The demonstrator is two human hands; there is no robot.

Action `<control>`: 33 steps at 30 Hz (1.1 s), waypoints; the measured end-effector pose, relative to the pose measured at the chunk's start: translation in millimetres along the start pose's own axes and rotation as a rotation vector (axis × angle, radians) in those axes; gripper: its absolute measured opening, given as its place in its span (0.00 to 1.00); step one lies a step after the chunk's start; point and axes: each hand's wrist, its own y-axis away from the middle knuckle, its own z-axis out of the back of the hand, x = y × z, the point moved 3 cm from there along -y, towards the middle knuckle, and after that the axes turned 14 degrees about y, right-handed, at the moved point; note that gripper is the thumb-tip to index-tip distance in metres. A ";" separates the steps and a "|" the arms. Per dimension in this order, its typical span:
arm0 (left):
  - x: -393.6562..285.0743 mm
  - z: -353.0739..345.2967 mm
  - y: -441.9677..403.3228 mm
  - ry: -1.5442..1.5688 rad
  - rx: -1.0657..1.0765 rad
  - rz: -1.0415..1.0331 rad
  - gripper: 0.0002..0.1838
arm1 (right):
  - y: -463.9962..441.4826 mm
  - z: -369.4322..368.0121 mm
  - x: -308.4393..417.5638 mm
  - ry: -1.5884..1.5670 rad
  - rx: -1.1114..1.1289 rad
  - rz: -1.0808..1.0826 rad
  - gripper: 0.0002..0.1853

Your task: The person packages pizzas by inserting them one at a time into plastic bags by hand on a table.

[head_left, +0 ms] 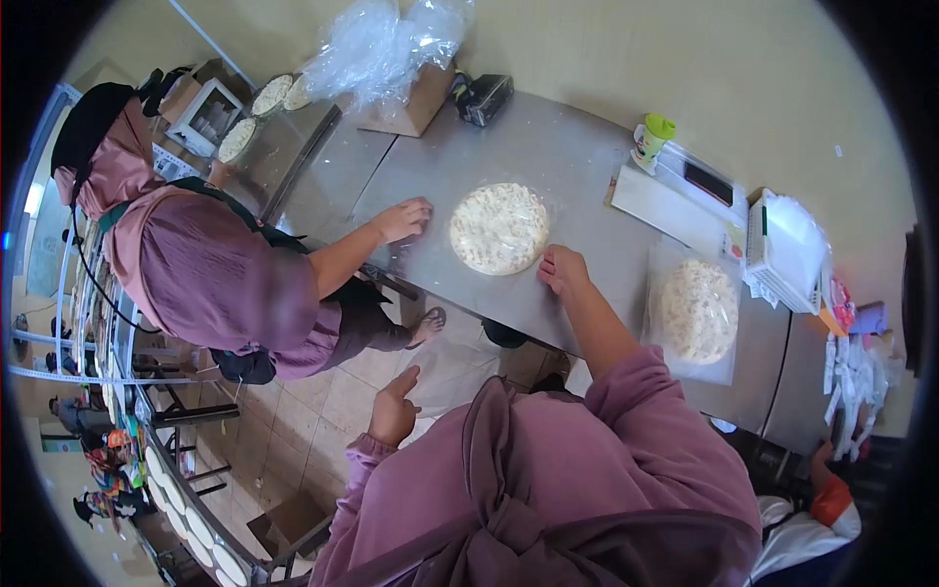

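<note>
A round, pale, speckled flat disc (499, 229) in clear plastic lies on the steel table (562, 147). My right hand (564, 269) is at the disc's lower right edge, its fingers curled on or just beside the plastic; anything between them is too small to tell. Lower down, off the table's front edge, my left hand (394, 408) hangs above the floor, fingers apart and holding nothing. On the right, a second speckled round (697, 311) lies in clear plastic on a white sheet. A co-worker's hand (403, 220) rests on the table left of the first disc.
The co-worker (215, 264) stands at the left. Clear bags (377, 59) top a cardboard box (416, 103) at the back. A green cup (652, 142), a white scale-like device (685, 186) and a white basket (782, 249) stand along the wall. Another person (807, 523) is at lower right.
</note>
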 end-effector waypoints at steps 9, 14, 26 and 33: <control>-1.5 0.9 20.2 0.254 -0.137 0.271 0.38 | -2.5 -30.4 27.7 0.090 -0.022 -0.161 0.15; 1.3 11.7 29.7 0.263 -0.255 0.251 0.36 | -16.6 -55.9 25.0 -0.199 0.230 0.005 0.23; -102.4 61.7 42.4 0.620 -0.325 0.154 0.36 | -28.9 -70.1 9.5 -0.480 0.557 0.130 0.25; -144.3 78.5 39.2 0.637 -0.190 -0.001 0.36 | -7.0 -18.5 21.8 -0.515 0.642 0.194 0.29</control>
